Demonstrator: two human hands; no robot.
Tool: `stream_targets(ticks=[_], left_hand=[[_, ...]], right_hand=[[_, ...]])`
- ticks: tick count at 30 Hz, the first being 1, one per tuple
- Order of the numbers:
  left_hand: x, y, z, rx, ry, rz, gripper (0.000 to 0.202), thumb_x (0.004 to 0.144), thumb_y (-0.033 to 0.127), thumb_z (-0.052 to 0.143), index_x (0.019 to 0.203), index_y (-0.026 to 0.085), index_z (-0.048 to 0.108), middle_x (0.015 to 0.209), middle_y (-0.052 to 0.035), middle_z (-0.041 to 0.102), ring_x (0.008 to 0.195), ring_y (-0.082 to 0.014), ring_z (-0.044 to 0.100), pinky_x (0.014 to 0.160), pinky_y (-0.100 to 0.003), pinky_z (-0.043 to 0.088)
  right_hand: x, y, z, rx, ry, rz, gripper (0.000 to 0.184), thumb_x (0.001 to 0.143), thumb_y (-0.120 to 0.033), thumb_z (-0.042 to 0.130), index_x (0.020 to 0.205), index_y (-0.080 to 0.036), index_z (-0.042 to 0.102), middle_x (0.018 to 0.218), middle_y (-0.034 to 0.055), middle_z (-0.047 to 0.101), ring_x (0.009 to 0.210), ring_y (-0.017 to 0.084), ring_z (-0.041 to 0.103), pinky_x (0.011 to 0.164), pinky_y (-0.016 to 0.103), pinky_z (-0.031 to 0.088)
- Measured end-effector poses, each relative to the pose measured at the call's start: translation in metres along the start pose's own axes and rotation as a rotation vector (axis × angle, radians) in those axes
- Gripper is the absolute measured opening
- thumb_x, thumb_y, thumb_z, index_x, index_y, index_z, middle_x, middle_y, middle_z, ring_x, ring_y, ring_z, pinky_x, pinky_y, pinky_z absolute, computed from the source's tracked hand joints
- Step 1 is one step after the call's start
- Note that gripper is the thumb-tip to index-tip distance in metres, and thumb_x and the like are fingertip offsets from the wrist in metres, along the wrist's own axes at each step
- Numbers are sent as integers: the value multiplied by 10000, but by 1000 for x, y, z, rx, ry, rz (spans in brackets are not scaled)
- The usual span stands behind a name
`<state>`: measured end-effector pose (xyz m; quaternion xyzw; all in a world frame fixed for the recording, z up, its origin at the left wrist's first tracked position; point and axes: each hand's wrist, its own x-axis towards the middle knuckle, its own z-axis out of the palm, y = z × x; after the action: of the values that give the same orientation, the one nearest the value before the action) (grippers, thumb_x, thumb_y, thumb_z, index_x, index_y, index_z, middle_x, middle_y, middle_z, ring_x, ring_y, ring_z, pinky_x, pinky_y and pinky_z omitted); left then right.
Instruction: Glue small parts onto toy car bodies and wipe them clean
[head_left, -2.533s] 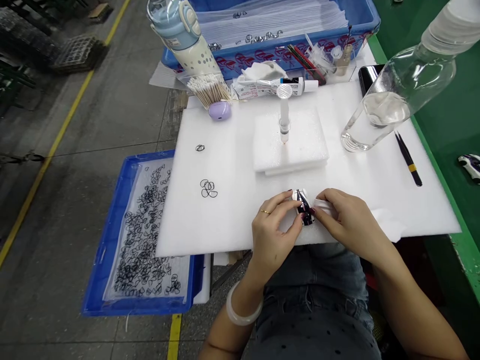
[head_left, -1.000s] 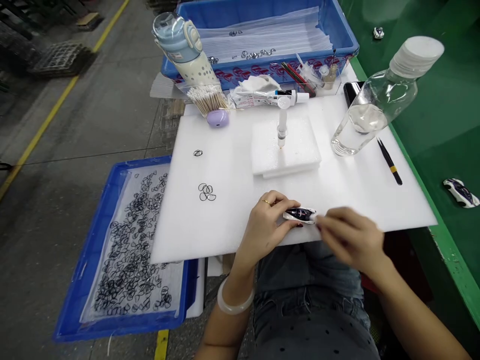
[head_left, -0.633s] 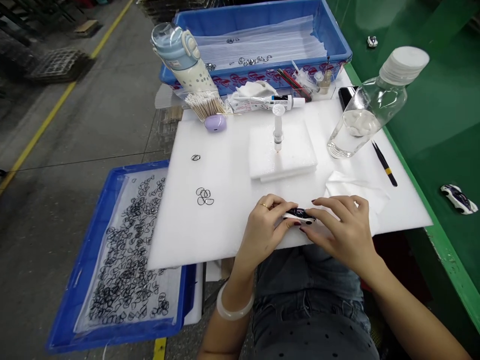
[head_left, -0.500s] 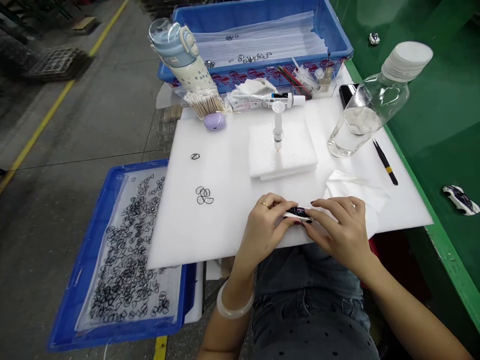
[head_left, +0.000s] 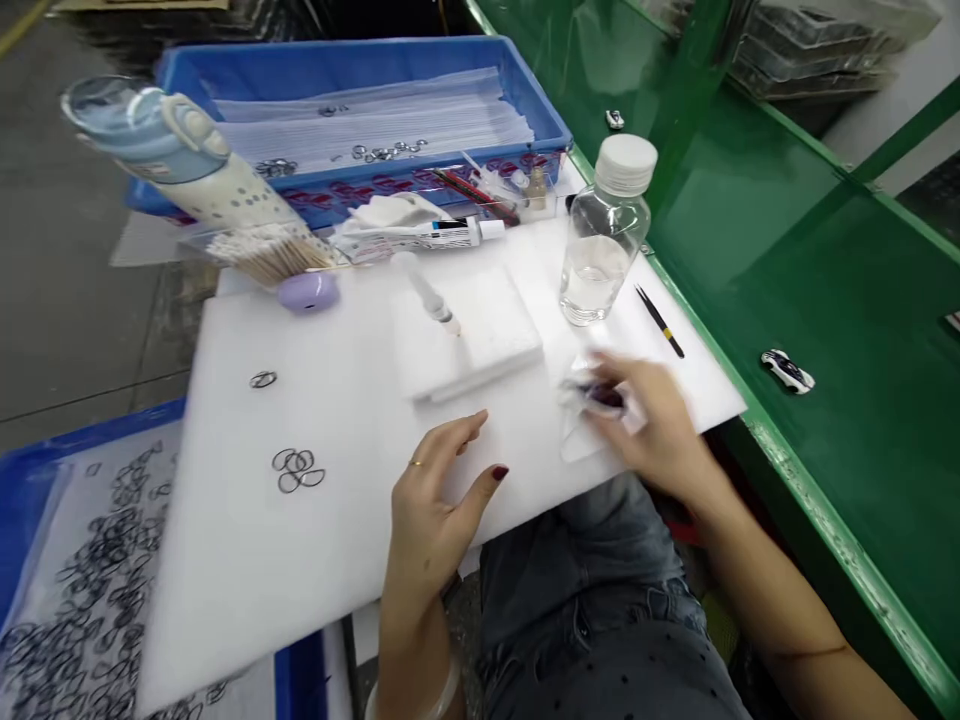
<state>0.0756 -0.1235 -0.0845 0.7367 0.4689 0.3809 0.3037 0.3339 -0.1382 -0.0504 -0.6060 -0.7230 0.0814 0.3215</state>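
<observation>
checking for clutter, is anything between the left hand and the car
Nothing visible stands between the left hand and the car in the right hand, just board. The block with the syringe sits farther from the person, off that line. A cloth lies by the car, but blur hides whether they touch.

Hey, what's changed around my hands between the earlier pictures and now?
The left hand has let go of the toy car; the right hand alone has carried it rightward to the white cloth. The tweezers and clear bottle stayed put.
</observation>
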Motion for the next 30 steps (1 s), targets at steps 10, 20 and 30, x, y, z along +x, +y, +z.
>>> stream_targets(ticks=[10,20,30], left_hand=[[-2,9,2,131,-74,-9,248,942,364,621,1145,260,719,1142,-44,696,1068,-232,668,657,-278,582],[0,10,6,164,-74,21,363,917,395,661,1259,274,642,1185,-59,673,1052,-254,673,871,-402,605],[-48,20,2,192,40,-36,635,926,193,620,1508,306,394,1381,-89,581,1270,-256,592,1049,-422,544]], right_hand=[[-40,175,-90,-383,248,757,515,771,-261,636,1278,-243,549,1151,114,690,1079,340,631,913,565,488],[-39,85,-78,-457,311,597,563,842,-233,618,1384,-179,475,1236,176,645,1091,353,623,920,517,489],[42,-56,43,241,-201,-595,170,954,-151,542,1063,-172,671,1047,51,748,958,178,699,875,329,566]])
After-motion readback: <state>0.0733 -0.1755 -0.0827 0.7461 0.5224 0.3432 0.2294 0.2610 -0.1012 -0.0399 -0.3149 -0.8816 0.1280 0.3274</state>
